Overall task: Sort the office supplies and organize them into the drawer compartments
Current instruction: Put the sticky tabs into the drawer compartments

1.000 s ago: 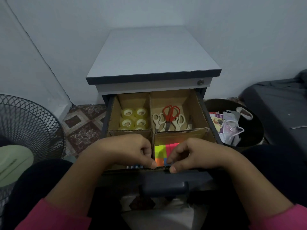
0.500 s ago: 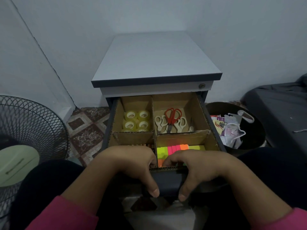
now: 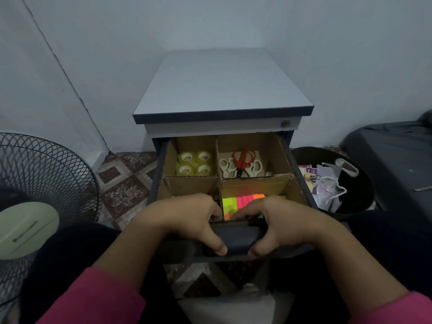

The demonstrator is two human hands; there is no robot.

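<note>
four tape rolls (image 3: 194, 163), three scissors (image 3: 240, 163), one drawer (image 3: 298, 176), two hands (image 3: 230, 226)

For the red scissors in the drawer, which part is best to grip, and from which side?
Grip the red scissors by their handle loops, coming from above: they lie flat on the white scissors, loops toward the back, cardboard walls close around.

1. Dim, cool, bluish light overall; the pale wall (image 3: 233, 24) is the brightest area.
2. Lower corners of the frame sink into near-black shadow.
3. Neon sticky notes (image 3: 243, 202) glow and tint the cardboard above.
4. Wide-angle bending at the left edge; detail soft, slightly noisy.
</note>
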